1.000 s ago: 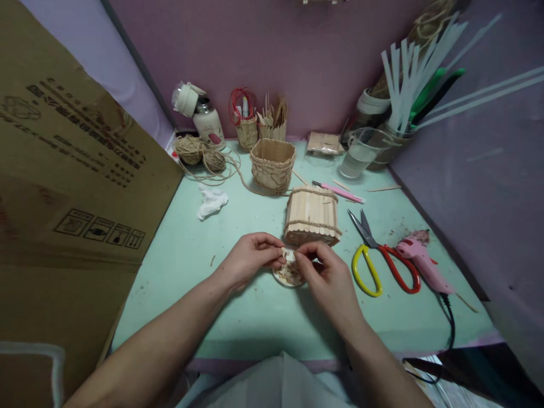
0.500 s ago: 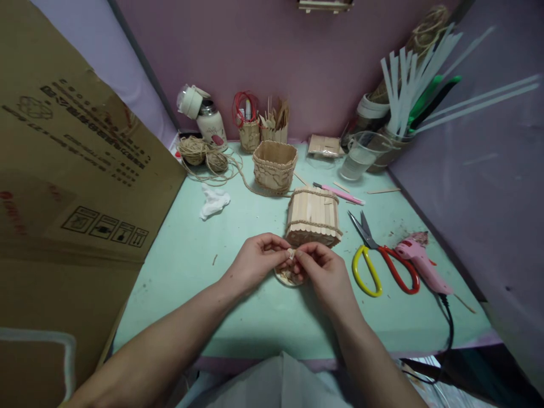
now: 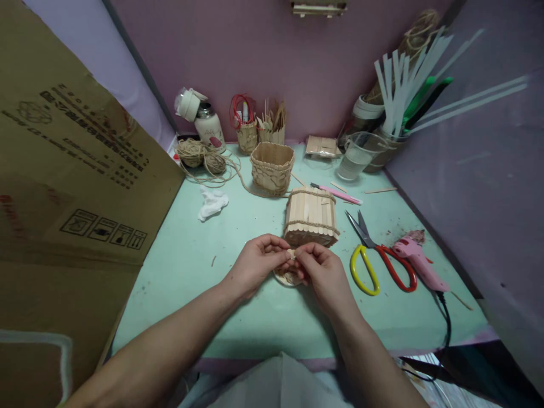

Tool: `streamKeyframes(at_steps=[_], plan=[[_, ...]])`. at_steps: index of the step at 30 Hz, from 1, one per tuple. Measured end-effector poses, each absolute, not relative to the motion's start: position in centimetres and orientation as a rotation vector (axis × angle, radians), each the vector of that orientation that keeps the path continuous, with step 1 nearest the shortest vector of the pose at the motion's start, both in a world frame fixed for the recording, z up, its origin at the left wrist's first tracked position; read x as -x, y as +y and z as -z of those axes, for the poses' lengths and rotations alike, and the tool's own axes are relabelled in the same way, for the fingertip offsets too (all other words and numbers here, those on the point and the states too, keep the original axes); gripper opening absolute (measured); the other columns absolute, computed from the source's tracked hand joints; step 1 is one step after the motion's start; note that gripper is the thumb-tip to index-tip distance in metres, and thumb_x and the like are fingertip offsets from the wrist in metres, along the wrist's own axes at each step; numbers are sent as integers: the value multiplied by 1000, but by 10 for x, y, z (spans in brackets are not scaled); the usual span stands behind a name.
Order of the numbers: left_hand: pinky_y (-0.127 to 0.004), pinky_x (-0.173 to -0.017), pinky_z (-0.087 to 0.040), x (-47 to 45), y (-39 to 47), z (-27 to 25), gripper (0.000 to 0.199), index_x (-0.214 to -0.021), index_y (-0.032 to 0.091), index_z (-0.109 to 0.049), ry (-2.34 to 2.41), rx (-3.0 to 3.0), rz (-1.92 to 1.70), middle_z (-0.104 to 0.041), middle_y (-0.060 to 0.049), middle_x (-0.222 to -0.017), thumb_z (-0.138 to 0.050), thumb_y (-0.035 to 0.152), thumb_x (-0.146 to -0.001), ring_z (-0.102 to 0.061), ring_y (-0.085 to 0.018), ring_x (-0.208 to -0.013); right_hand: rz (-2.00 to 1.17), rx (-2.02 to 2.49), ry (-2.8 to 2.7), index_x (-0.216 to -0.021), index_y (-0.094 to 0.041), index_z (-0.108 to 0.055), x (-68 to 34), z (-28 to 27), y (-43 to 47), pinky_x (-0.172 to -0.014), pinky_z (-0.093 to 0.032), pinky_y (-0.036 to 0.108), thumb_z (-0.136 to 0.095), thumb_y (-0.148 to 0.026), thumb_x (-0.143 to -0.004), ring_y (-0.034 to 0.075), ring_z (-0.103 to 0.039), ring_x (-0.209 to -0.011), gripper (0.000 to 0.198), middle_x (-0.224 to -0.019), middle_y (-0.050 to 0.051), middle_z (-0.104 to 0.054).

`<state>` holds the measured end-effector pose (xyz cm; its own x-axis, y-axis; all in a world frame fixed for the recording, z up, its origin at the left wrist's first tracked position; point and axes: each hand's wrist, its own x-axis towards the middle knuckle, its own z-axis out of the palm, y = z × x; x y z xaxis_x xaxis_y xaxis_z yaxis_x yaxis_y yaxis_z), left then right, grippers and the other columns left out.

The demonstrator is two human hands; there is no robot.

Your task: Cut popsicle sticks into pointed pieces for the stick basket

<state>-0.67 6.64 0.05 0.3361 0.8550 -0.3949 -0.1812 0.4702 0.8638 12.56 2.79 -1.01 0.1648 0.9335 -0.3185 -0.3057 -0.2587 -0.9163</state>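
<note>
Between the fingertips of my left hand (image 3: 257,263) and my right hand (image 3: 323,272) is a small pale piece (image 3: 291,254), too small to tell its kind. Both hands pinch it, thumbs against fingers. Just beneath them sits a shallow round dish (image 3: 285,279) with brownish bits in it, partly hidden by my fingers. Right behind my hands a box of wooden craft sticks (image 3: 311,209) lies on the table, banded with twine and with a scalloped edge towards me. Farther back, an oval wooden-stick basket (image 3: 272,167) stands upright.
Scissors (image 3: 369,255) lie open to the right, beside a pink glue gun (image 3: 420,263) with its cord. Behind are a pink craft knife (image 3: 340,194), a plastic cup (image 3: 355,158) and twine balls (image 3: 191,153). A crumpled tissue (image 3: 212,202) lies left. A cardboard box (image 3: 85,187) borders the left side.
The view has shifted slightly, so the table things sit a little farther left. My hands stay together, and the pale piece between the fingertips shows slightly more.
</note>
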Motion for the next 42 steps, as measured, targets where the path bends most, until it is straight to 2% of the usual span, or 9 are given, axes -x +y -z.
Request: streamKeyframes(at_steps=[6, 16, 20, 24, 29, 33, 38, 42], plan=[[-20, -63, -52, 9, 68, -4, 29, -80, 13, -64, 934, -724, -757, -65, 0, -70, -81, 27, -62, -65, -10, -64, -1361, 1244, -686, -71, -18, -58, -126, 11, 27, -40, -30, 18, -69, -35, -74, 7, -43, -43, 21, -51, -6, -54], [-21, -73, -50, 10, 70, -1, 29, -89, 13, -67, 819, -685, -728, -66, -1, -76, -81, 21, -64, -63, -9, -71, -1254, 1269, -740, -73, -19, -58, -125, 11, 25, -41, -29, 20, -67, -35, -78, 8, -38, -43, 19, -51, -7, -48], [-24, -74, -48, 6, 67, 1, 31, -91, 15, -67, 874, -832, -793, -67, -1, -81, -80, 20, -63, -61, -10, -73, -1108, 1339, -793, -74, -19, -60, -124, 10, 22, -48, -37, 22, -67, -32, -78, 10, -46, -51, 15, -59, -5, -55], [-27, -76, -49, 4, 61, 1, 26, -92, 16, -65, 978, -1074, -875, -67, -2, -83, -74, 18, -68, -61, -13, -78, -983, 1380, -848, -72, -20, -59, -122, 9, 20, -57, -43, 24, -65, -30, -79, 13, -53, -60, 13, -66, -3, -59], [-27, -80, -48, 3, 56, 5, 20, -94, 17, -66, 1044, -1475, -955, -64, -4, -94, -62, 12, -76, -61, -14, -86, -913, 1410, -915, -71, -19, -57, -117, 12, 20, -57, -43, 25, -64, -27, -79, 13, -52, -59, 13, -65, -3, -58], [-27, -81, -48, 3, 55, 7, 20, -93, 18, -68, 1060, -1587, -989, -66, -4, -93, -59, 10, -77, -61, -15, -87, -895, 1412, -957, -71, -19, -57, -113, 14, 20, -54, -42, 24, -64, -27, -80, 12, -49, -57, 14, -62, -4, -56], [-26, -82, -49, 2, 59, 2, 15, -90, 16, -71, 1067, -1285, -941, -70, -5, -91, -64, 16, -77, -63, -15, -86, -912, 1366, -1027, -80, -19, -63, -116, 11, 18, -56, -44, 24, -62, -29, -83, 13, -54, -62, 10, -70, -2, -62], [-21, -70, -51, 4, 64, 0, 20, -87, 13, -71, 962, -779, -816, -71, -4, -78, -75, 20, -69, -63, -10, -69, -851, 1343, -1058, -86, -21, -63, -126, 10, 16, -59, -47, 25, -60, -28, -86, 14, -58, -65, 8, -74, -1, -64]])
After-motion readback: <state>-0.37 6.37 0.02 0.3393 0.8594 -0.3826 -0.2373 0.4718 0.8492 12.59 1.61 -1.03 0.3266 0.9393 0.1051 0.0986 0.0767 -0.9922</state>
